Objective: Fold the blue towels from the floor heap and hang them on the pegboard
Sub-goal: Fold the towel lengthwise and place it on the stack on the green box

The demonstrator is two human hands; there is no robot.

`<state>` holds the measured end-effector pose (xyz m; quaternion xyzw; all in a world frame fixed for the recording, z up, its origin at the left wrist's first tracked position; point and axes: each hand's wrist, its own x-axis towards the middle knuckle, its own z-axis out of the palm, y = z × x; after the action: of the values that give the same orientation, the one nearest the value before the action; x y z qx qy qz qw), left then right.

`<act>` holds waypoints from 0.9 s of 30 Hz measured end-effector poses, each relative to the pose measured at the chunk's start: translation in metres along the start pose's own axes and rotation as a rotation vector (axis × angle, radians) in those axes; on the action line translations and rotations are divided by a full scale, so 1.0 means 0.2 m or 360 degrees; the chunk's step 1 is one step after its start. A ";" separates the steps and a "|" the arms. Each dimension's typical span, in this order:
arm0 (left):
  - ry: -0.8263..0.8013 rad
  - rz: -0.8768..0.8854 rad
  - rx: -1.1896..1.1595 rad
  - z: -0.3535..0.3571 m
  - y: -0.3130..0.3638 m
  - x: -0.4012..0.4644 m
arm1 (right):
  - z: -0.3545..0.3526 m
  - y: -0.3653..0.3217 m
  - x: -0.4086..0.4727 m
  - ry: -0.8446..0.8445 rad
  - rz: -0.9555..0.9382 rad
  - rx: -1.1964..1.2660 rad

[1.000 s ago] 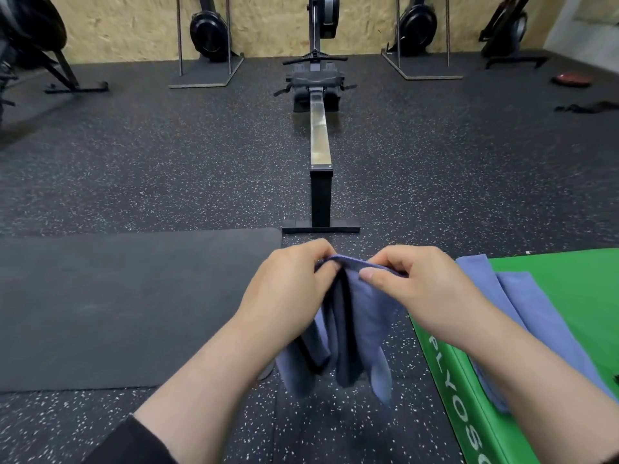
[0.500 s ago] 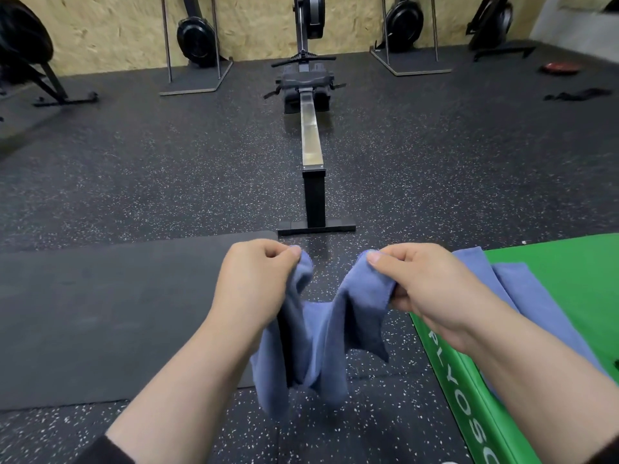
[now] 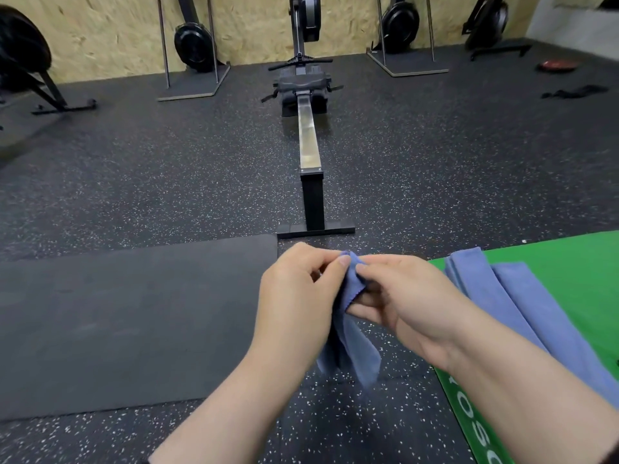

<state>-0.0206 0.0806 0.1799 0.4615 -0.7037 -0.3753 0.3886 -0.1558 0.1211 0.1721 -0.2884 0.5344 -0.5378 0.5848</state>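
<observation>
A small blue towel (image 3: 351,339) hangs in front of me above the speckled floor. My left hand (image 3: 298,303) and my right hand (image 3: 402,303) are close together and both pinch its top corners between thumb and fingers. The cloth droops in folds below the hands. Two more blue towels (image 3: 495,296), folded into long strips, lie side by side on the green box at the right. No pegboard or floor heap is in view.
The green plyo box (image 3: 569,262) stands at the right. A dark mat (image 3: 117,313) lies on the floor to the left. A rowing machine (image 3: 310,145) runs straight ahead, with more rowers against the far wall.
My hands, spread apart half a second ago with the towel stretched between them, have come back together, bringing its top corners to meet.
</observation>
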 end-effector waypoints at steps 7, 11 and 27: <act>-0.0336 0.0221 0.0261 0.05 -0.01 -0.04 | -0.02 -0.01 0.00 0.0047 -0.0078 0.0176; -0.0321 0.0023 0.0207 0.00 -0.01 -0.02 | -0.09 0.00 0.04 0.0282 -0.0214 -0.0385; -0.0892 -0.0121 0.0087 -0.11 -0.09 0.04 | -0.08 -0.10 -0.03 0.0250 -0.0742 -0.1445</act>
<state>0.0028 0.0648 0.1743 0.3762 -0.7756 -0.4834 0.1520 -0.1762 0.1261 0.1886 -0.5833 0.6778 -0.3878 0.2235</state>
